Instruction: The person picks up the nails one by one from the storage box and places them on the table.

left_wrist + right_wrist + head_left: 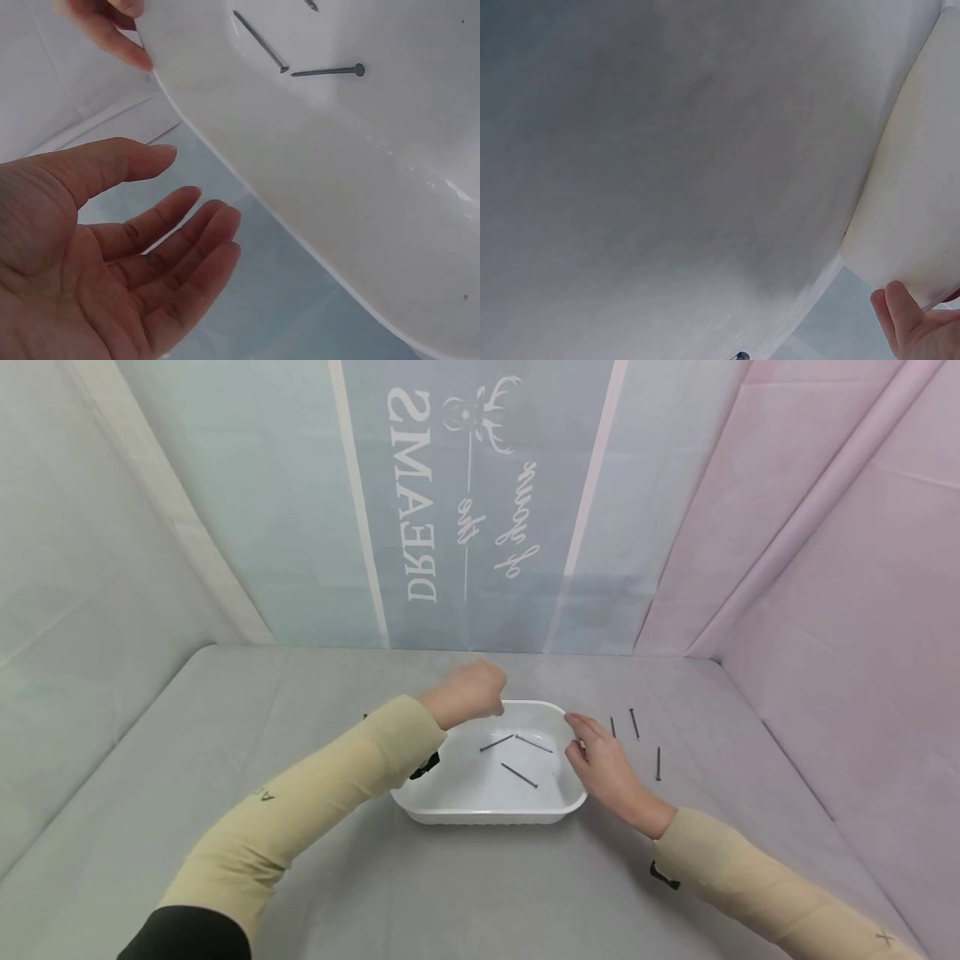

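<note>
Head view: white tray [487, 803] on gray table [360, 893], btwn both hands.
L hand [97, 285]: relaxed, fingers loosely bent & spread, nothing seen in it, just outside rim.
R hand [609, 770]: holds tray's right rim.
Handling: prob. best w/ rim held steady, nails pinched mid-shank, fingertips off points.
Tray: 3 loose nails [520, 775].
Table: 3 more nails [658, 764], right of tray.

Evenly bright head view (left hand [467, 693] slightly motion-blurred), dimmer, shadowed right-wrist view.
</note>
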Demonstrator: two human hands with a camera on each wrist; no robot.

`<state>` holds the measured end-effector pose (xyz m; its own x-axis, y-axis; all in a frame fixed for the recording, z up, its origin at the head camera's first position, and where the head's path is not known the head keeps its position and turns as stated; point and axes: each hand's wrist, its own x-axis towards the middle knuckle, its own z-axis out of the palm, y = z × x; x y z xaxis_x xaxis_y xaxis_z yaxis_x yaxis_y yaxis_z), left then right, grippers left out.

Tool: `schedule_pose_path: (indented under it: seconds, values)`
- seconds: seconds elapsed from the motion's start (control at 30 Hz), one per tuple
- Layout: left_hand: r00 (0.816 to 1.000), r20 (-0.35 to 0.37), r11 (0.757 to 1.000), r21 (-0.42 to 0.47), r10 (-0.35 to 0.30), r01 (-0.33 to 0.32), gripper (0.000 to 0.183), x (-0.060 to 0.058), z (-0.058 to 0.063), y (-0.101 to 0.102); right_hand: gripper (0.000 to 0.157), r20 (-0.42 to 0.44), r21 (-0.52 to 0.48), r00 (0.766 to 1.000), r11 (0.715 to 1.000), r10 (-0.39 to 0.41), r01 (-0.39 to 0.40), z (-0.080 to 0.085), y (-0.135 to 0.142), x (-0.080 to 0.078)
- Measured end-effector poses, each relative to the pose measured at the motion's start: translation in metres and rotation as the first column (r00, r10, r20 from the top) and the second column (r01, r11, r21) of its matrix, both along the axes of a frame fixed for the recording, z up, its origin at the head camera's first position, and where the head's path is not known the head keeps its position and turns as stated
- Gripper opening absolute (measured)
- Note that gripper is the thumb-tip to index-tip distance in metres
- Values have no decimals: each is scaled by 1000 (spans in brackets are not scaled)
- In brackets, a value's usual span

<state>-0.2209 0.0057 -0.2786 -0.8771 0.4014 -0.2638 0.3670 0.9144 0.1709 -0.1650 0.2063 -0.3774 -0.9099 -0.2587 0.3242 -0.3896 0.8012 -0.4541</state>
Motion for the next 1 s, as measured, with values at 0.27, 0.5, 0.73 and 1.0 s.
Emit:
schedule_pose_path:
  seconds: [0.27, 0.5, 0.73, 1.0]
  values:
    - [990, -12, 990, 2, -141, 141, 13, -2, -9, 5, 42, -5, -2, 1000, 1000, 5, -5, 2, 0, 1]
    - [959, -7, 959, -26, -282, 282, 19, -5, -22, 11, 42, 9, -4, 1000, 1000, 5, -5, 2, 0, 1]
    - [928, 26, 928, -2, -372, 372, 20, -6, -34, 18, 43, 12, 0, 1000, 1000, 2, -2, 2, 0, 1]
    - [896, 64, 898, 53, -440, 437, 18, -4, -45, 24, 42, 2, -13, 1000, 1000, 16, -16, 2, 1, 0]
